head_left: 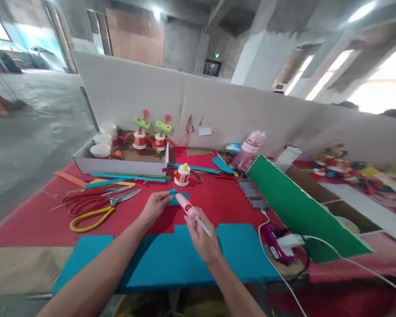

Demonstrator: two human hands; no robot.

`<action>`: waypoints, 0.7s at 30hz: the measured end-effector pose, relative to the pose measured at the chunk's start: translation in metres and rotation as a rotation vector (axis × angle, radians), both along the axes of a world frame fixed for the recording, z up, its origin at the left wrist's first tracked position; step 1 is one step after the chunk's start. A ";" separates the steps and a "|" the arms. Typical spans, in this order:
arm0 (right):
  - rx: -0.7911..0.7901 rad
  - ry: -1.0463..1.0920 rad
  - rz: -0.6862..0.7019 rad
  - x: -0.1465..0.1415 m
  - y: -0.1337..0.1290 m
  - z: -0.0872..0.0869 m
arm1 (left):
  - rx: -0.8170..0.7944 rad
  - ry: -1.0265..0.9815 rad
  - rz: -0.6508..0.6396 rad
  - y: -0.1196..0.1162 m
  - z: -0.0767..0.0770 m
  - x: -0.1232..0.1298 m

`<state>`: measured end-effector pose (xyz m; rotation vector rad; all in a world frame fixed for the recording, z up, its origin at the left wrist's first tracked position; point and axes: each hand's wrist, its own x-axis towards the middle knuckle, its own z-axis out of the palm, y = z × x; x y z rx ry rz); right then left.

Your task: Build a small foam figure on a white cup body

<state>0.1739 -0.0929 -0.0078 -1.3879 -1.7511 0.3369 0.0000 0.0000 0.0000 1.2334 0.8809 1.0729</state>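
Between the fingers of my left hand (156, 207) is the edge of a small blue piece (182, 199) over the red tabletop. My right hand (202, 233) is wrapped round a pink glue gun (188, 208) with a white stick coming out of its back end. The gun's tip points at the blue piece and is very near it; whether they touch is unclear. Just behind stands a red and white cup figure (182, 175) with a yellow knob on top and purple coiled arms. Large blue sheets (158, 259) lie under my forearms along the front edge.
Yellow-handled scissors (92, 219) and strips lie at the left. A white box (119, 166) behind them holds cups and two finished-looking figures. To the right are a green board (293, 207), a purple power strip (277, 246) with white cables, and a pink bottle (249, 149).
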 end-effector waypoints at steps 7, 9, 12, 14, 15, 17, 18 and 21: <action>0.033 -0.047 -0.021 0.000 0.000 -0.002 | -0.020 -0.023 -0.014 0.000 -0.001 0.000; 0.026 -0.046 -0.029 0.000 0.000 0.001 | -0.026 -0.029 -0.016 0.000 -0.002 0.000; 0.025 -0.045 -0.029 0.000 0.000 0.004 | -0.036 -0.029 -0.013 0.000 -0.003 0.000; 0.032 -0.051 -0.028 -0.001 -0.001 0.005 | -0.044 -0.031 -0.014 0.000 -0.004 -0.001; 0.035 -0.054 -0.028 -0.001 -0.001 0.005 | -0.049 -0.034 -0.017 0.001 -0.004 -0.001; 0.038 -0.060 -0.027 0.000 -0.001 0.006 | -0.057 -0.038 -0.021 0.001 -0.005 -0.001; 0.038 -0.061 -0.028 0.000 -0.001 0.006 | -0.058 -0.039 -0.019 0.002 -0.005 -0.001; 0.040 -0.056 -0.028 0.001 -0.001 0.006 | -0.055 -0.039 -0.019 0.002 -0.005 -0.001</action>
